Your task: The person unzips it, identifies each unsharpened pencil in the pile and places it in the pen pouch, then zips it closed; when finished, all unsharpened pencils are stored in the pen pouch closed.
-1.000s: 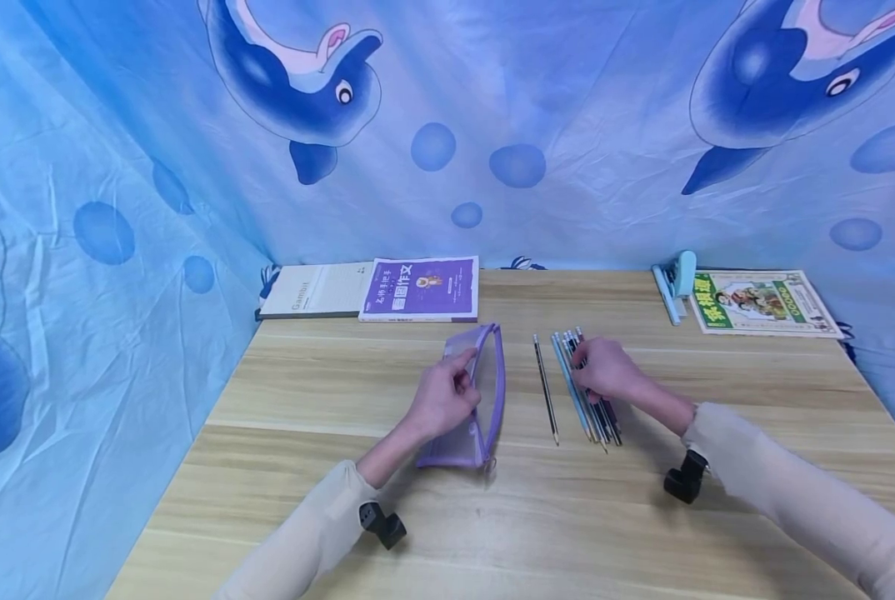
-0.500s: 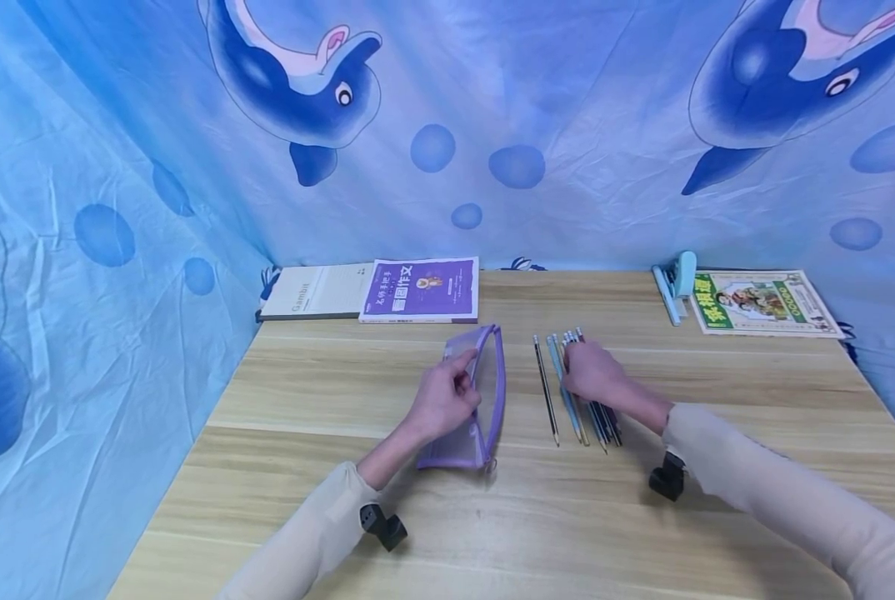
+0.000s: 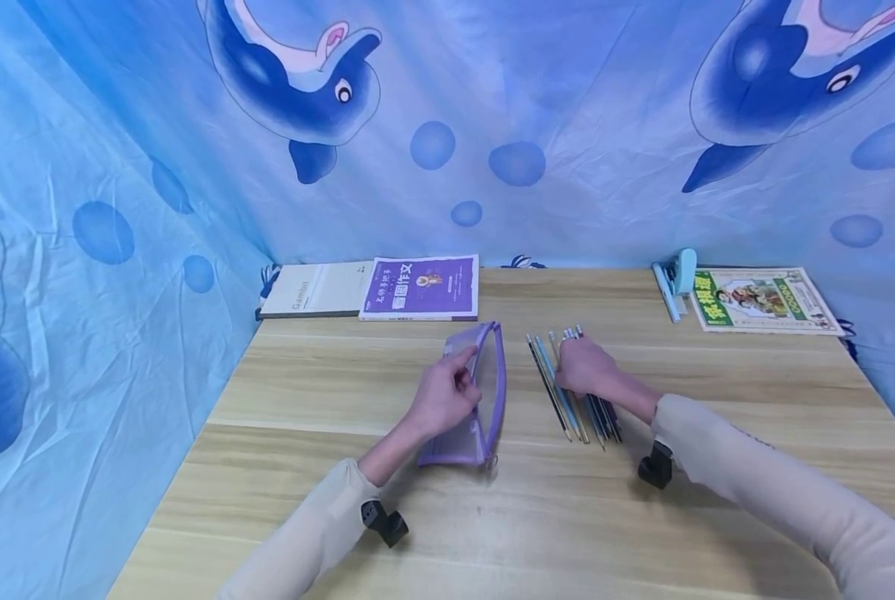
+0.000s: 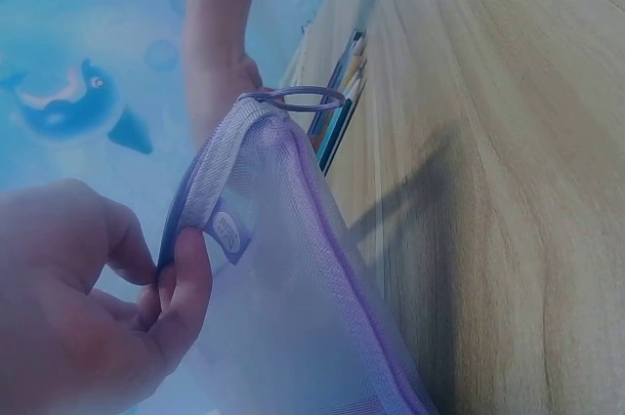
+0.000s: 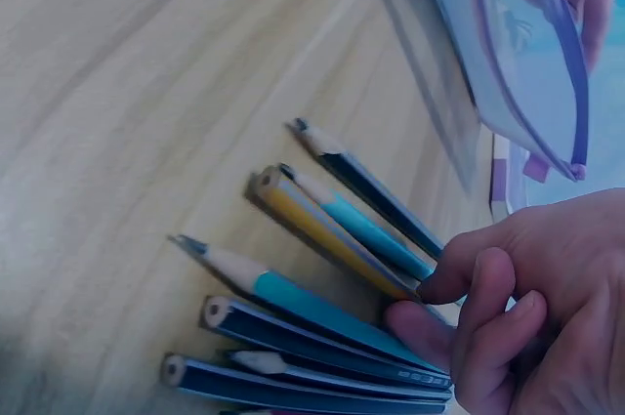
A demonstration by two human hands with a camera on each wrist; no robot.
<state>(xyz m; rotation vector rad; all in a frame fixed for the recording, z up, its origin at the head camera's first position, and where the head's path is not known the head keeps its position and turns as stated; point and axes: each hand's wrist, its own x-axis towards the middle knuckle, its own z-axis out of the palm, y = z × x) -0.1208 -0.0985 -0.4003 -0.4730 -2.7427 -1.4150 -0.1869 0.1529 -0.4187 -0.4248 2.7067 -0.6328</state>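
A purple mesh pencil pouch (image 3: 501,379) stands on the table with its zipped mouth spread open toward the pencils. My left hand (image 3: 444,398) pinches the zipper edge of its mouth between thumb and fingers, as the left wrist view confirms. To the right, my right hand (image 3: 588,367) is over a row of pencils. In the right wrist view, its curled thumb and finger meet around the yellow pencil (image 5: 317,227). Light blue pencils (image 5: 327,315) and a black pencil (image 3: 547,383) lie beside it. Several dark pencils (image 5: 293,337) lie on the other side, partly hidden by the hand.
At the back left lie a pale notebook (image 3: 320,289) and a purple book (image 3: 421,287). Toward the back right are a light blue stapler-like object (image 3: 684,271), a light blue stick (image 3: 666,292) and a green-and-white booklet (image 3: 762,300). A blue dolphin-print curtain (image 3: 518,225) borders the table.
My right hand has moved left, and the light blue and yellow pencils have shifted left with it, close to the black pencil, which now slants more. My left hand and the pouch look unmoved.
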